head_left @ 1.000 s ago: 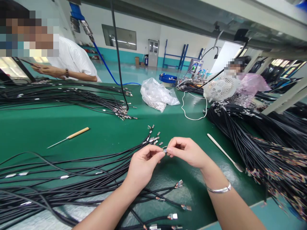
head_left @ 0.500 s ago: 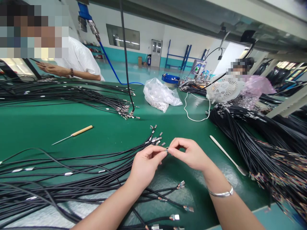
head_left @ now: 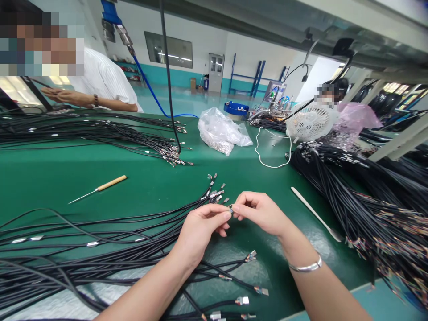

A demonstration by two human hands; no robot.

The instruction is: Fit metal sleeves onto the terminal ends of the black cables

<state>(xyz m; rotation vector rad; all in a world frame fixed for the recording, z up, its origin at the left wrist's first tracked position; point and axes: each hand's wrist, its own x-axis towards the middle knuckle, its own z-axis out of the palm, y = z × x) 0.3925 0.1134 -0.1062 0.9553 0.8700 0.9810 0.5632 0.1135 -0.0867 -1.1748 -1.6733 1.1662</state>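
Thumb and forefinger of my left hand (head_left: 204, 227) are pinched on a small cable connector (head_left: 230, 210), mostly hidden by the fingertips. From the other side my right hand (head_left: 256, 211), with a silver bangle at the wrist, pinches the same small piece. Black cables (head_left: 143, 227) run from the left under and beside my left hand, several ending in metal connectors (head_left: 216, 192) just beyond it. More cable ends with metal plugs (head_left: 261, 290) lie on the green mat (head_left: 160, 183) nearer to me.
A wooden-handled awl (head_left: 109, 183) lies at left, a pale stick-like brush (head_left: 314, 211) at right. Behind are a clear bag of small parts (head_left: 222, 133), a white fan (head_left: 310, 122) and a hanging black cable (head_left: 169, 80). Thick cable bundles (head_left: 331, 187) fill the right. A co-worker (head_left: 107, 82) stands at far left.
Both hands stay together at the connector; the right fingers have shifted slightly and the left hand's lower fingers have opened out a little. The whole view has moved slightly.
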